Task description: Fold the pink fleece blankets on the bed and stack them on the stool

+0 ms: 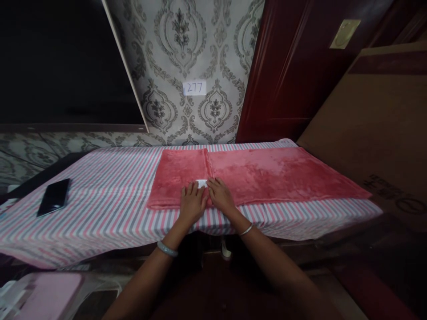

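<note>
From the head view, a coral-pink plush cloth (pixel 267 173), its pile brushed into lighter and darker patches, lies around the middle of the clock face and stretches toward 3 o'clock; its shorter, thicker-looking section sits toward 9. The left hand (pixel 192 202) and right hand (pixel 218 193) rest palm down on it near 6 o'clock, fingers outstretched in a loose, unclenched touch, a small white rectangular label (pixel 202 183) between their fingertips. A thick, rounded grey-blue bangle (pixel 167 249) circles the left wrist, a thin shiny bracelet (pixel 247 229) the right. Beneath spreads a striped, lightly creased fabric cover (pixel 123 191). A flat, glossy black phone (pixel 54 198) lies at 9 o'clock, a brown cardboard box (pixel 376 111) stands toward 2, and scrolled wallpaper (pixel 182 111) rises at 12.
</note>
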`<state>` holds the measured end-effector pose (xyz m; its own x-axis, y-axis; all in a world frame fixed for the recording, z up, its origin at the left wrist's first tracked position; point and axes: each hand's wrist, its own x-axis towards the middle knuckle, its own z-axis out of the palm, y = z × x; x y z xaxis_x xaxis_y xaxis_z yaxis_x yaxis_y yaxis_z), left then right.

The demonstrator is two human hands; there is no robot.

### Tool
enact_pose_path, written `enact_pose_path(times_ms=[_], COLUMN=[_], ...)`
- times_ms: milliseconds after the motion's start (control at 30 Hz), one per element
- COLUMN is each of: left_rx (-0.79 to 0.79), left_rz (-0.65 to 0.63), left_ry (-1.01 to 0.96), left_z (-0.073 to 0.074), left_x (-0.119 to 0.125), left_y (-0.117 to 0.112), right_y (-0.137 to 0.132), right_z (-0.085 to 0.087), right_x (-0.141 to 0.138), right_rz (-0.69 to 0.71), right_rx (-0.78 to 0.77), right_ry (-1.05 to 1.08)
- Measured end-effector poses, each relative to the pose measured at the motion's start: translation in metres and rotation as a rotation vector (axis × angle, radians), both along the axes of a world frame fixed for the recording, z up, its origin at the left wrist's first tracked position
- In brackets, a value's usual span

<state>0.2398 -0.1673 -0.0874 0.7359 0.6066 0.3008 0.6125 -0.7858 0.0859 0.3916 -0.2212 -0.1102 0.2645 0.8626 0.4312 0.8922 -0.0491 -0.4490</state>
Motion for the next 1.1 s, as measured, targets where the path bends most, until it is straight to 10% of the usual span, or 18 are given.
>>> enact_pose_path(times_ms=[567, 767, 1100], left_rx=[-0.108, -0.296, -0.168], left_rz=[-0.029, -0.111, -0.049], left_ry=[-0.134, -0.236, 0.157], left_z=[-0.002, 0.021, 0.054], left_x=[-0.006, 0.006, 0.114], left_y=[0.013, 0.072, 0.182], right_y=[0.037, 0.029, 0.005], right_z=[0.023, 0.023, 0.032], right_x=[0.004, 0.003, -0.003], right_rz=[0.050, 0.086, 0.186], right_rx=[-0.232, -0.273, -0.303], right_ry=[-0.062, -0.021, 0.050])
